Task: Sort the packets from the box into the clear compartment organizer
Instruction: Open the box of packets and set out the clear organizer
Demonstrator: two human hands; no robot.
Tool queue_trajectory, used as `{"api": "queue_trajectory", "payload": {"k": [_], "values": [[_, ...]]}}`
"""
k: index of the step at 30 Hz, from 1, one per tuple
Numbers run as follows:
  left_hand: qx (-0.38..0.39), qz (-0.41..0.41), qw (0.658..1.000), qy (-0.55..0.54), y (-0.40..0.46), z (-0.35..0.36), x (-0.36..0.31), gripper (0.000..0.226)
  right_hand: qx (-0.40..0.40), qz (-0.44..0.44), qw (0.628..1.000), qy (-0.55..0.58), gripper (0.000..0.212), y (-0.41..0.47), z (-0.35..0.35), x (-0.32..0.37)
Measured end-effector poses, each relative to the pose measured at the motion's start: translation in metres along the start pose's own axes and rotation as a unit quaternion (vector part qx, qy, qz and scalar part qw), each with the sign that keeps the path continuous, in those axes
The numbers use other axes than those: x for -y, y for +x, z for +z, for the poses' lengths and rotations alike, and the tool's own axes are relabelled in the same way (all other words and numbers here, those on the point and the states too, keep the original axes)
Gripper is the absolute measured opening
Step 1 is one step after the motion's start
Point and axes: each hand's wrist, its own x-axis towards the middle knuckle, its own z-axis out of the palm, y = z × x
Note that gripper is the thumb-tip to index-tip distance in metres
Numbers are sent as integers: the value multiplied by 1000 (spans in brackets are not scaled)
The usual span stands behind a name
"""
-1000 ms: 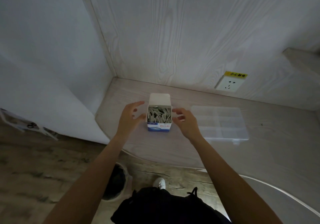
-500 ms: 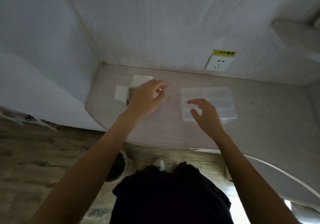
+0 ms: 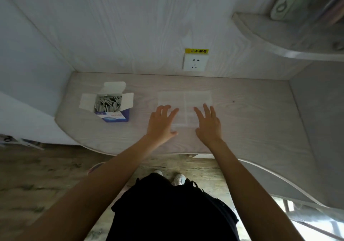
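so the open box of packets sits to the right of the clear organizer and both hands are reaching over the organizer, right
Not quite. The head view shows the open box of packets to the left of the clear organizer, not the right. The rest holds: the left hand and right hand both reach over the organizer with fingers spread.

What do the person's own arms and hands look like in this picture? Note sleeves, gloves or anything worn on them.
Both arms are bare along their whole visible length, with no sleeve showing. The left hand and the right hand are bare too: no gloves, and no ring, watch or wristband can be made out. Lower in the view, the person wears dark clothing and white shoes.
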Motion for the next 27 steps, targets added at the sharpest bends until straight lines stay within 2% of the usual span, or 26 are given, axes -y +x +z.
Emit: {"api": "queue_trajectory", "payload": {"k": [3,6,9,10,13,15,17,19,21,24,27], "values": [[9,-9,1000,11,-1,-1,-4,76,21,-15,1000,3,75,-14,-3,-2],[7,1,999,-43,-13,-2,-6,69,3,-32,999,19,70,-30,-8,-9],[-101,-22,977,-188,-27,-7,-7,56,-50,-40,995,76,60,-39,-18,-16],[-139,-42,962,-232,-28,-10,-7,58,-101,-44,985,130,54,-41,-23,-17],[-206,-115,899,-368,-25,-21,-8,77,-278,-52,922,265,30,-36,-41,-18],[-210,-176,868,-413,-21,-21,-5,88,-330,-32,883,333,23,-19,-51,-20],[-168,-226,870,-405,-18,-13,2,89,-358,16,840,406,22,5,-58,-24],[-97,-266,878,-387,-19,-3,9,84,-343,76,815,462,26,29,-61,-31],[-52,-268,886,-375,-24,4,14,73,-274,109,819,492,33,49,-57,-36],[-30,-260,897,-355,-32,6,18,55,-198,116,846,481,34,61,-40,-37],[-35,-265,902,-338,-36,5,26,49,-165,145,850,479,31,58,-24,-29]]}}
